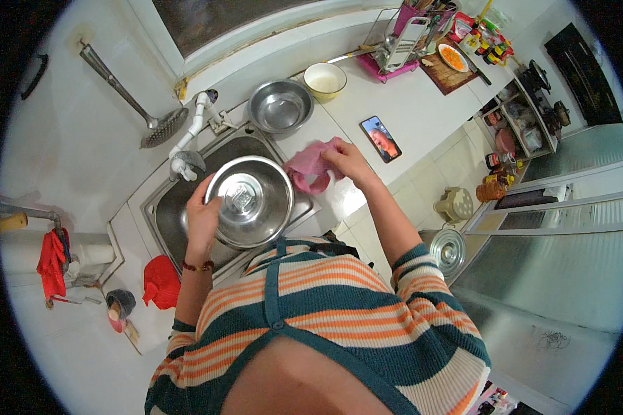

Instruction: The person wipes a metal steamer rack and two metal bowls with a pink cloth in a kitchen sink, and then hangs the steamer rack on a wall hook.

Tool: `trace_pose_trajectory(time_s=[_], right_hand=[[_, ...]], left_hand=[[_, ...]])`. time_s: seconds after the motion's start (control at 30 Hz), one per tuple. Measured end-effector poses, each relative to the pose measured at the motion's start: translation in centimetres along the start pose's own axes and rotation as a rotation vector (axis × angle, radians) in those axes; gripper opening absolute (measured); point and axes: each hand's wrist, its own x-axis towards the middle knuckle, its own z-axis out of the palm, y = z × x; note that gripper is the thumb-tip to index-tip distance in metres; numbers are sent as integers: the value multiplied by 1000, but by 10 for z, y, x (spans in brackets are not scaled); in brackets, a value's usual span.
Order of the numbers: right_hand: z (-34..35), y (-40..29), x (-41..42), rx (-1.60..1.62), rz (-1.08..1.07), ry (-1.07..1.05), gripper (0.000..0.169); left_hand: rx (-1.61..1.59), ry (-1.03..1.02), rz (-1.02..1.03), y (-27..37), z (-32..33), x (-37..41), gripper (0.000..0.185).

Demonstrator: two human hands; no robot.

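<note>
My left hand (203,215) grips the rim of a stainless steel bowl (257,220), thumb on the inner side. The bowl is held over the sink (174,218), its hollow side facing up and a stamped mark at its bottom. A pink cloth (309,163) hangs from my right hand (345,161), pinched between thumb and fingers. It is just right of the bowl, by the sink's edge; whether it touches the rim I cannot tell. Behind the bowl, a white faucet (189,132) reaches over the sink.
A second metal basin (281,106) and a yellow bowl (326,83) stand behind the sink. A lit phone (381,139) lies on the white counter (425,124). Farther right, a knife (480,75) and a plate of chopped orange food (452,57) rest on a cutting board (441,78). A red cloth (161,282) lies left.
</note>
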Motion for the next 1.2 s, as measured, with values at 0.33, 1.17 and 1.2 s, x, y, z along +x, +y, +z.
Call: trace_pose_trajectory(time_s=[0.33, 1.17, 1.2], right_hand=[[87, -87, -62, -655, -1241, 203, 27], [119, -65, -27, 1082, -191, -85, 20], [123, -65, -30, 1160, -77, -255, 27]], left_hand=[[-166, -107, 5, 7, 21, 4, 49], [-34, 77, 655, 104, 46, -9, 49], [-85, 95, 698, 106, 54, -11, 48]])
